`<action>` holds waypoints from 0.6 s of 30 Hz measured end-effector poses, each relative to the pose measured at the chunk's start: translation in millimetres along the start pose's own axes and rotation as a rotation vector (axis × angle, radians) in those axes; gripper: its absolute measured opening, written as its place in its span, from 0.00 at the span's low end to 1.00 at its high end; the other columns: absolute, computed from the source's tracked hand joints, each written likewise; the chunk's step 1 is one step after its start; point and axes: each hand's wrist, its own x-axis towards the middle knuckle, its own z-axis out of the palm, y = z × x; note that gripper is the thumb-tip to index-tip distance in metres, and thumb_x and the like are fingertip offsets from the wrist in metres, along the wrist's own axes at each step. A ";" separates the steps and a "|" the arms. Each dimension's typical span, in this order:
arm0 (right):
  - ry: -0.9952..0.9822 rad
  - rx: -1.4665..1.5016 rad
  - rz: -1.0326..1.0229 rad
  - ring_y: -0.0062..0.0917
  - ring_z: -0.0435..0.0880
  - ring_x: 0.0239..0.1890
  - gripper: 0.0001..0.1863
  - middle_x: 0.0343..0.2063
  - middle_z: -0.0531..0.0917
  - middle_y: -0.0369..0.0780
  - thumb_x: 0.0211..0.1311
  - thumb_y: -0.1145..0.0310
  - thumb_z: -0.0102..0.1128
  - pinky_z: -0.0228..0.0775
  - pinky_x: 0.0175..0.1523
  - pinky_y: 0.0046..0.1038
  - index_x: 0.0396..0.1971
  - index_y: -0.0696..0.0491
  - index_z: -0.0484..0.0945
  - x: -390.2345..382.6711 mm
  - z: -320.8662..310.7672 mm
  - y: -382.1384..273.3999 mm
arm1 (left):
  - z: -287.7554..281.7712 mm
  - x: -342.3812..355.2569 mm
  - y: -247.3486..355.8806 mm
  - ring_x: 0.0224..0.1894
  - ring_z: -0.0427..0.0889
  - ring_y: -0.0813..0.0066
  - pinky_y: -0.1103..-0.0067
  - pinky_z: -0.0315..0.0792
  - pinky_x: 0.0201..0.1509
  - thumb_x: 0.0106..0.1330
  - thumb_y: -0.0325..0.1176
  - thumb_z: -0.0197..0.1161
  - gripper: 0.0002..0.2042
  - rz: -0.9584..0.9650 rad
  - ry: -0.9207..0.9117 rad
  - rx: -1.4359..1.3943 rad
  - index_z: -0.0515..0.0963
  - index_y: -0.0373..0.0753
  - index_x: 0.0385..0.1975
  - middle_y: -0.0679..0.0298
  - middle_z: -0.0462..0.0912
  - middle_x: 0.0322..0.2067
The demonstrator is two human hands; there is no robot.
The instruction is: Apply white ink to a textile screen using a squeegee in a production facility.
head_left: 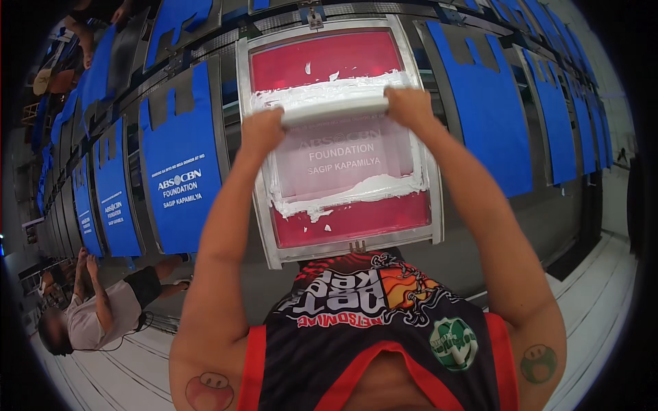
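Observation:
A framed printing screen [436, 219] lies before me, with a pale metal border and a red coating around a see-through middle with lettering. Across its upper part runs a pale squeegee [336, 109]. My left hand [264, 130] is wrapped round the squeegee's left end, and my right hand [409, 107] grips its right end. Thick white ink [370, 188] lies in a band along the screen's lower part, and more ink [322, 90] is smeared just beyond the squeegee. A few white specks dot the red areas.
Blue bag-shaped pieces lie on dark boards to the left [181, 157] and right [480, 116], in rows. A metal hinge clamp [313, 15] holds the screen's far edge. At the lower left another person [113, 308] stands by the row; a further person's arm [83, 38] shows at upper left.

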 end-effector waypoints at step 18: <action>-0.650 1.366 0.460 0.27 0.78 0.23 0.28 0.20 0.81 0.44 0.55 0.45 0.61 0.70 0.35 0.29 0.31 0.61 0.83 -305.9 78.8 -126.1 | -44.5 132.3 64.9 0.43 0.81 0.57 0.64 0.74 0.48 0.41 0.43 0.74 0.23 0.055 -0.283 -0.125 0.81 0.48 0.42 0.58 0.83 0.39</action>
